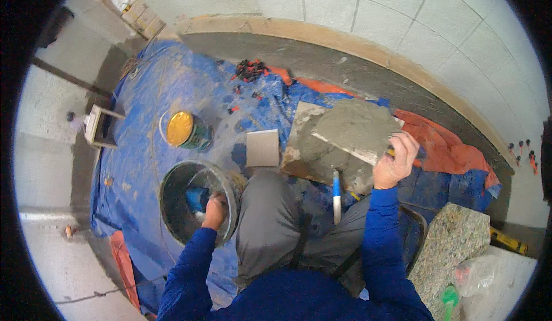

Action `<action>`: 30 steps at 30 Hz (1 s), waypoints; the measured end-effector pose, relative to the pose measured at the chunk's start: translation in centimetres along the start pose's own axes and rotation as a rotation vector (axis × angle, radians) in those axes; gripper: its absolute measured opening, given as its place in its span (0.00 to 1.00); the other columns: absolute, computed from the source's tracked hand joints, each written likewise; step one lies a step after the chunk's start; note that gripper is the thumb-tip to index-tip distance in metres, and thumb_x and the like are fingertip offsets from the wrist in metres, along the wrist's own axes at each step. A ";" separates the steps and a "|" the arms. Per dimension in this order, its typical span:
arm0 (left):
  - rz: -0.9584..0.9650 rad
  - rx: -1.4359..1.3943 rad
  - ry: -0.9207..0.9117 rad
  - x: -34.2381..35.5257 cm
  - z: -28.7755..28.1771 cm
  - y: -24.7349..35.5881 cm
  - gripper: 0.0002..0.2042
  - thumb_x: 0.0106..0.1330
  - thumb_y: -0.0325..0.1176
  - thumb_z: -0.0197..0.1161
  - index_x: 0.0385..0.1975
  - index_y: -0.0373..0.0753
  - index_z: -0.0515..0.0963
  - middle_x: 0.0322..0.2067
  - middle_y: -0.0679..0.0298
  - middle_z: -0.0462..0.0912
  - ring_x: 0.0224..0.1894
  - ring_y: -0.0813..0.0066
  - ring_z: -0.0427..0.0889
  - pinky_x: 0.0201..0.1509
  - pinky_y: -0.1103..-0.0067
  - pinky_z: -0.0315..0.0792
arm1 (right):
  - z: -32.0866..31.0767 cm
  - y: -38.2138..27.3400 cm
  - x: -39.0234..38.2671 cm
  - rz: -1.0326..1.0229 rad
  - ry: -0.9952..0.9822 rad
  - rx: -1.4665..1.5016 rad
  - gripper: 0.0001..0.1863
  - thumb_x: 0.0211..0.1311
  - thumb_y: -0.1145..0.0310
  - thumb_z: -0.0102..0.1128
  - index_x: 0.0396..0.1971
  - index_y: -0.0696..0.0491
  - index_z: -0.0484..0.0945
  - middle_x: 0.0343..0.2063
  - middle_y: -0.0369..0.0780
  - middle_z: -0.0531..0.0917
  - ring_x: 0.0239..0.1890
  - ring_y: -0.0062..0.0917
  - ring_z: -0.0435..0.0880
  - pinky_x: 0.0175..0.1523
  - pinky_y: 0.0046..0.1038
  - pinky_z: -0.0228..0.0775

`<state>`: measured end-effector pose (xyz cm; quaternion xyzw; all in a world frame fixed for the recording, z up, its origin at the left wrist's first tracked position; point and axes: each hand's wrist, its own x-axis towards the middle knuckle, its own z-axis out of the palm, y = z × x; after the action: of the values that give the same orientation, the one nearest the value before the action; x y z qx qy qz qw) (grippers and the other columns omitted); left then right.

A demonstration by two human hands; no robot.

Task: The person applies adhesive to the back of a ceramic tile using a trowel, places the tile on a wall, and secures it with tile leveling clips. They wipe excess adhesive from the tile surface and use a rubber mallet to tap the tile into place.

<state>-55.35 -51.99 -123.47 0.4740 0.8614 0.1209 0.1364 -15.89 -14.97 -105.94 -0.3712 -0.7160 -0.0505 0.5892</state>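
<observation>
My left hand (pixel 214 210) reaches into a dark round bucket (pixel 231 217), its fingers closed beside a blue object (pixel 197 199) whose kind I cannot make out. What those fingers hold is unclear. My right hand (pixel 398 159) grips the right end of a tile (pixel 359 127) thickly coated with grey mortar, its pale edge showing toward me. A small yellow piece shows by the right fingers. Under the coated tile, more wet mortar spreads over a brownish board (pixel 292 151). A tool with a blue and white handle (pixel 337 197) rests at the board's near edge.
Blue tarp (pixel 144 108) covers the floor. A bare square tile (pixel 263 148) lies left of the board. Beyond the bucket stands a yellow-lidded pail (pixel 180 128). Black and red clips (pixel 250 70) lie near the wall. At right are a speckled slab (pixel 451 240) and a level (pixel 508 241).
</observation>
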 end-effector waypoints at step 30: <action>-0.102 -2.831 -0.866 8.4 -10.5 41.8 0.22 0.77 0.45 0.45 0.63 0.40 0.74 0.62 0.57 0.79 0.62 0.55 0.78 0.68 0.58 0.70 | -3.6 -7.2 1.5 -0.115 -0.060 -0.041 0.19 0.43 0.86 0.68 0.37 0.52 0.78 0.41 0.40 0.82 0.47 0.41 0.80 0.53 0.40 0.74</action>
<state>-30.53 -23.91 -100.52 -0.0817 -0.0614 0.6881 0.7184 -17.27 -21.32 -100.92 -0.3428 -0.7522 -0.0877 0.5559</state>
